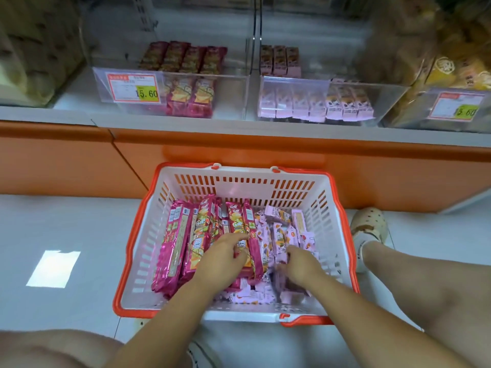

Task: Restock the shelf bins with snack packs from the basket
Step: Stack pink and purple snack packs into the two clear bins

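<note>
Pale glossy floor (pixel 66 229) carrying a white slatted basket with an orange rim (pixel 117 306), set just in front of the fixture's orange base panel (pixel 265 155). A light perforated shoe (pixel 368 224) stands on the floor just right of the basket, and a bright rectangular reflection (pixel 53 269) lies well to its left. Above the panel, the white shelf (pixel 47 112) bears clear bins side by side: the magenta-pack bin (pixel 233 99), the pink-pack bin (pixel 388 102) beside it, and a partly visible bin at each end.

left hand (pixel 225 254) on magenta packs (pixel 175 243); right hand (pixel 299 264) among pink packs (pixel 279 236)
</note>
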